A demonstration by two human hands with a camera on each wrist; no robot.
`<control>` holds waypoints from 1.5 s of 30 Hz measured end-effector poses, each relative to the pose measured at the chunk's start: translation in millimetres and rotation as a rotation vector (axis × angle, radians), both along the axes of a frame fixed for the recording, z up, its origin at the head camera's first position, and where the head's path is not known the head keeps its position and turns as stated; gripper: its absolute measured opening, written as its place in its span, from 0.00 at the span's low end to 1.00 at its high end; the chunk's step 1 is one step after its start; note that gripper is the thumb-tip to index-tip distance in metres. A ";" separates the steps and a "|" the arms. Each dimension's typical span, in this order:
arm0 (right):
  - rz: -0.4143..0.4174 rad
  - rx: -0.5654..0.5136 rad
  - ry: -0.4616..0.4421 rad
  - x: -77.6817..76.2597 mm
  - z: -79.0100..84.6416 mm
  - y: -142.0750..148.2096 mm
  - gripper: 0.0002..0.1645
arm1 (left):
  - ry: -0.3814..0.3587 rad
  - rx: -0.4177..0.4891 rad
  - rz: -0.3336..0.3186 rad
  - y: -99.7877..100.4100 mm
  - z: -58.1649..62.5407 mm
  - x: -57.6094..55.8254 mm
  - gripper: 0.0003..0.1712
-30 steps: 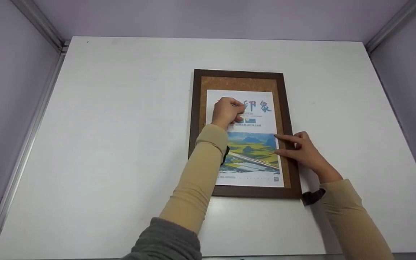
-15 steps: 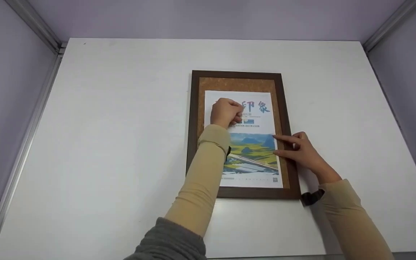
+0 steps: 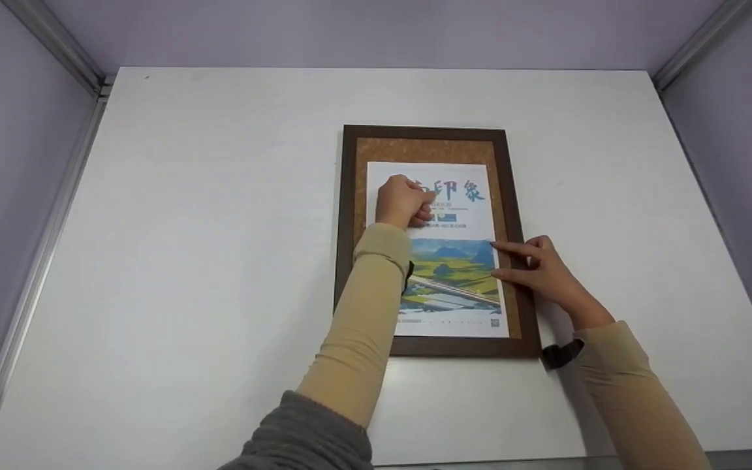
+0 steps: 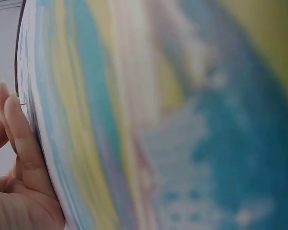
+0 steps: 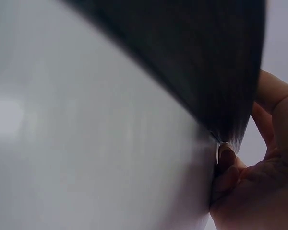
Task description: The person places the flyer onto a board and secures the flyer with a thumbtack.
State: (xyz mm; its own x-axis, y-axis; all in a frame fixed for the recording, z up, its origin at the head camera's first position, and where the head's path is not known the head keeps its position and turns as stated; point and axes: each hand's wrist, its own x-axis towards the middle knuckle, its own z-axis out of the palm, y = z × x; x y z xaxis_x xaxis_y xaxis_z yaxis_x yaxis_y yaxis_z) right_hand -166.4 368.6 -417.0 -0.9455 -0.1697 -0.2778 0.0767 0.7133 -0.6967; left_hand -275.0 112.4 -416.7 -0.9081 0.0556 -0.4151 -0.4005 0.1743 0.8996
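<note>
A white poster with large coloured characters and a landscape of hills, fields and a bridge lies on a cork board with a dark brown frame. Over the poster's upper left, beside the title, my left hand pinches with thumb and fingertips. A thin pin-like thing shows at those fingertips in the left wrist view, too small to tell its kind. My right hand reaches across the frame's right side, thumb and index finger extended onto the poster's right edge. Its other fingers are bent beside the frame.
The frame rests on a white table, right of its middle. Pale purple panels stand at the back and both sides, with metal rails at the corners. My left forearm covers the poster's lower left.
My left hand has shifted slightly left on the poster, baring part of another title character. The right hand keeps its place. The whole head view has drifted a little.
</note>
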 end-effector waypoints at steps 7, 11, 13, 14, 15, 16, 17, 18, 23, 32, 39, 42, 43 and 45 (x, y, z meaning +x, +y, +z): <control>-0.011 -0.013 -0.009 1.5 0.4 2.4 0.35 | 0.014 -0.059 -0.027 2.4 -0.3 1.1 0.09; -0.010 -0.018 -0.003 2.3 -1.0 3.9 0.35 | -0.002 -0.083 -0.042 4.4 1.2 1.0 0.09; -0.007 -0.025 -0.003 2.1 -2.6 3.5 0.36 | -0.016 -0.090 -0.046 3.4 0.8 0.8 0.09; -0.003 -0.028 -0.001 1.7 -3.4 3.2 0.36 | -0.024 -0.093 -0.046 2.4 0.4 0.6 0.09; 0.000 -0.029 0.002 1.3 -4.0 2.8 0.36 | -0.029 -0.095 -0.047 1.3 -0.2 0.3 0.09; 0.003 -0.030 0.005 0.8 -4.4 2.2 0.35 | -0.034 -0.098 -0.049 0.0 -1.0 -0.2 0.09; 0.006 -0.031 0.007 0.1 -4.6 1.7 0.35 | -0.037 -0.096 -0.050 -1.5 -1.9 -0.7 0.10; 0.007 -0.031 0.008 -0.9 -4.8 1.4 0.35 | -0.038 -0.092 -0.051 -3.2 -2.8 -1.4 0.10; 0.012 -0.025 0.008 -5.5 -3.8 0.4 0.35 | -0.029 -0.028 -0.080 -12.8 -5.0 -5.4 0.12; 0.007 -0.001 -0.009 -9.0 -4.7 2.8 0.35 | -0.003 0.052 -0.237 -31.1 -0.2 -2.7 0.16; -0.011 -0.007 -0.016 -9.0 -3.7 6.0 0.35 | 0.109 -0.075 -0.346 -60.2 15.0 4.8 0.19; -0.021 -0.010 -0.018 -8.5 -4.2 6.9 0.35 | 0.169 -0.124 -0.333 -74.7 20.3 7.8 0.19; -0.024 -0.009 -0.019 -8.3 -4.6 6.8 0.35 | 0.188 -0.139 -0.325 -79.7 21.6 9.3 0.19; -0.030 -0.008 -0.024 -7.8 -5.2 6.4 0.36 | 0.211 -0.153 -0.306 -89.2 22.7 12.5 0.18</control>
State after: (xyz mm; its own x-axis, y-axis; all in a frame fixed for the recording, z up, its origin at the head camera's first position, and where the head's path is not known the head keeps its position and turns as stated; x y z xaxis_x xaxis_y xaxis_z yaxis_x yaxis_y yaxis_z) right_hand -174.2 375.0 -422.2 -0.9434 -0.1439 -0.2988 0.1144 0.7047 -0.7003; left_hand -262.5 23.2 -394.1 -0.9256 0.2884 -0.2453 -0.1183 0.3951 0.9110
